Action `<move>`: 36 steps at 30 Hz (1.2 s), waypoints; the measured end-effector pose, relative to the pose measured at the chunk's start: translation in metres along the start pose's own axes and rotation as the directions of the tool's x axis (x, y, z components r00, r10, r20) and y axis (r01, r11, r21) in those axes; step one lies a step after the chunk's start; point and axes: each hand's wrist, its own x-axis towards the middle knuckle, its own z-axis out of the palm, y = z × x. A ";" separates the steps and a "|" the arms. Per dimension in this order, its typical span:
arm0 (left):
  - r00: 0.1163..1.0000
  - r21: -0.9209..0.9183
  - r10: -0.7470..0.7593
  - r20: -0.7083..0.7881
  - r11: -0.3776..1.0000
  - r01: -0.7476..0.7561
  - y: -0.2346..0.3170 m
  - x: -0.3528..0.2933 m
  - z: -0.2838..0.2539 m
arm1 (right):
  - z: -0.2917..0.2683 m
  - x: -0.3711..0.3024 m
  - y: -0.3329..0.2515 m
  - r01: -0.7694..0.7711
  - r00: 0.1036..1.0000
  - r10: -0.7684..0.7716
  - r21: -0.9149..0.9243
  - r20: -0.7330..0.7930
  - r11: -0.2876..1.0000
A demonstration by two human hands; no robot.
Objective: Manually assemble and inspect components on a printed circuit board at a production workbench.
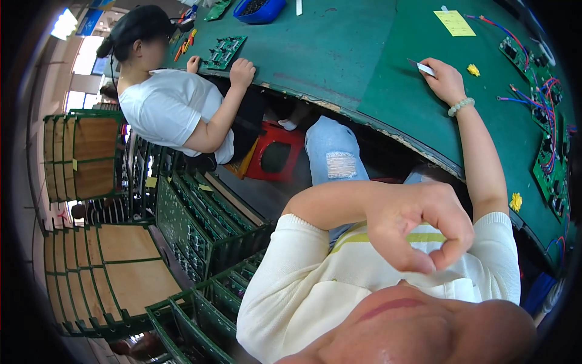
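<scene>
My left hand (418,227) is raised in front of my chest, its thumb and fingers curled round into a ring. The cream shirt (424,242) shows through that ring, and nothing is visible between the fingertips. Out over the green tabletop, my right hand (445,82) wears a pale bead bracelet (461,107). It grips a small flat white tool (426,70) with a thin dark tip pointing left; its exact kind cannot be made out. A crumpled yellow scrap (473,70) lies just right of this hand.
Wired green circuit boards (548,176) line the table's right side. A yellow paper (454,23) and a blue bin (259,10) lie farther back. At left a co-worker (176,109) sits with hands by another circuit board (225,52). Board racks (194,224) and a red stool (276,151) stand below.
</scene>
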 end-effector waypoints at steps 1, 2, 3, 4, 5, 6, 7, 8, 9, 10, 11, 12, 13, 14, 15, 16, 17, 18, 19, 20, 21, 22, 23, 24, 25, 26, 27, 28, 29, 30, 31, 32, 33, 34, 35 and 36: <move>1.000 0.010 0.013 -0.008 1.000 -0.013 0.000 -0.009 -0.005 | 0.003 0.000 0.002 0.014 1.000 -0.014 -0.004 0.003 1.000; 0.997 0.093 -0.045 -0.067 0.994 0.051 0.003 -0.018 -0.008 | 0.005 0.001 0.002 0.042 0.999 -0.042 0.002 0.012 0.999; 0.986 0.172 -0.095 -0.135 0.978 0.118 0.006 -0.028 -0.011 | 0.006 0.001 0.003 0.042 0.999 -0.042 -0.009 0.004 0.999; 0.984 0.204 -0.074 -0.164 0.973 0.108 0.009 -0.038 -0.013 | 0.008 0.002 0.003 0.056 0.998 -0.056 -0.017 -0.001 0.998; 0.959 0.274 -0.095 -0.267 0.947 0.170 0.013 -0.048 -0.015 | 0.008 0.001 0.008 0.060 0.998 -0.061 -0.012 -0.012 0.998; 0.918 0.333 -0.102 -0.383 0.912 0.241 0.015 -0.061 -0.015 | 0.009 0.000 0.012 0.073 0.997 -0.073 0.000 -0.013 0.997; 0.870 0.339 -0.082 -0.487 0.900 0.274 0.017 -0.079 -0.011 | 0.008 0.000 0.010 0.084 0.996 -0.084 0.009 0.004 0.996; 0.815 0.335 -0.058 -0.576 0.893 0.301 0.017 -0.097 -0.010 | 0.007 -0.001 0.013 0.089 0.996 -0.089 0.009 0.018 0.996; 0.757 0.323 -0.036 -0.653 0.891 0.320 0.022 -0.112 -0.006 | 0.007 -0.002 0.019 0.094 0.996 -0.094 -0.003 0.004 0.996; 0.692 0.328 0.000 -0.722 0.881 0.342 0.026 -0.131 -0.002 | 0.009 -0.002 0.026 0.099 0.995 -0.100 -0.013 -0.009 0.995; 0.600 0.329 0.072 -0.796 0.884 0.331 0.027 -0.150 0.005 | 0.008 -0.002 0.030 0.107 0.994 -0.107 0.001 0.008 0.994; 0.495 0.332 0.142 -0.857 0.888 0.319 0.028 -0.170 0.013 | 0.010 -0.001 0.032 0.114 0.993 -0.115 0.017 0.029 0.993; 0.398 0.370 0.224 -0.890 0.864 0.342 0.032 -0.186 0.023 | 0.011 -0.001 0.033 0.107 0.994 -0.107 0.022 0.029 0.994; 0.294 0.401 0.304 -0.906 0.838 0.369 0.036 -0.202 0.035 | 0.013 -0.001 0.035 0.099 0.995 -0.100 0.025 0.031 0.995; 0.199 0.434 0.386 -0.901 0.779 0.453 0.040 -0.215 0.054 | 0.015 0.000 0.037 0.122 0.991 -0.125 0.065 0.047 0.990; 0.081 0.431 0.454 -0.887 0.756 0.493 0.044 -0.224 0.070 | 0.017 0.002 0.042 0.135 0.987 -0.142 0.099 0.068 0.986; -0.002 0.441 0.521 -0.853 0.724 0.530 0.048 -0.233 0.084 | 0.020 0.003 0.048 0.153 0.986 -0.160 0.149 0.039 0.977; -0.087 0.441 0.584 -0.807 0.694 0.569 0.049 -0.241 0.099 | 0.023 0.003 0.052 0.171 0.984 -0.177 0.201 0.015 0.965; -0.163 0.435 0.632 -0.757 0.675 0.597 0.050 -0.248 0.112 | 0.020 0.003 0.052 0.160 0.985 -0.170 0.211 0.032 0.964; -0.231 0.425 0.673 -0.703 0.658 0.622 0.050 -0.255 0.122 | 0.017 0.004 0.053 0.147 0.986 -0.160 0.216 0.045 0.965; -0.281 0.408 0.719 -0.635 0.622 0.669 0.050 -0.260 0.131 | 0.015 0.004 0.054 0.163 0.985 -0.170 0.230 0.011 0.959; -0.316 0.394 0.767 -0.558 0.580 0.713 0.051 -0.268 0.137 | 0.009 0.003 0.054 0.174 0.985 -0.172 0.233 -0.028 0.957; -0.355 0.237 0.812 -0.464 0.500 0.833 0.053 -0.270 0.149 | 0.009 0.004 0.055 0.155 0.988 -0.152 0.250 -0.033 0.956; -0.372 0.051 0.851 -0.370 0.418 0.907 0.055 -0.274 0.165 | 0.008 0.006 0.055 0.134 0.991 -0.128 0.266 -0.039 0.955; -0.171 -0.261 0.954 -0.247 0.105 0.960 0.055 -0.285 0.186 | 0.013 0.009 0.060 0.155 0.988 -0.149 0.351 -0.045 0.924; 0.074 -0.563 0.973 -0.219 -0.188 0.805 0.055 -0.299 0.208 | 0.014 0.010 0.058 0.152 0.988 -0.149 0.347 -0.035 0.925; 0.083 -0.701 0.976 -0.203 -0.204 0.683 0.054 -0.307 0.233 | 0.015 0.012 0.059 0.163 0.986 -0.161 0.351 -0.034 0.922; 0.178 -0.816 0.964 -0.200 -0.264 0.514 0.056 -0.309 0.261 | 0.018 0.014 0.059 0.171 0.985 -0.173 0.360 -0.028 0.917; 0.190 -0.874 0.966 -0.178 -0.244 0.420 0.060 -0.310 0.283 | 0.012 0.012 0.050 0.170 0.985 -0.170 0.314 -0.026 0.934; 0.178 -0.928 0.974 -0.137 -0.189 0.321 0.061 -0.309 0.304 | 0.007 0.010 0.043 0.168 0.986 -0.167 0.268 -0.025 0.949; 0.214 -0.963 0.970 -0.114 -0.161 0.216 0.068 -0.306 0.316 | 0.005 0.009 0.054 0.176 0.984 -0.167 0.265 -0.057 0.948; 0.220 -0.983 0.969 -0.110 -0.138 0.119 0.072 -0.296 0.337 | 0.005 0.009 0.055 0.183 0.983 -0.179 0.274 -0.041 0.944; 0.222 -0.993 0.969 -0.112 -0.118 0.017 0.072 -0.286 0.356 | 0.005 0.009 0.056 0.183 0.983 -0.177 0.308 -0.048 0.934; 0.201 -0.994 0.975 -0.095 -0.084 -0.063 0.071 -0.280 0.374 | 0.005 0.009 0.054 0.182 0.983 -0.172 0.342 -0.061 0.922; 0.187 -0.985 0.979 -0.083 -0.053 -0.162 0.068 -0.275 0.393 | 0.002 0.007 0.045 0.205 0.979 -0.193 0.292 -0.070 0.934; 0.134 -0.961 0.991 -0.029 0.009 -0.275 0.066 -0.267 0.409 | 0.005 0.008 0.045 0.205 0.979 -0.195 0.297 -0.060 0.933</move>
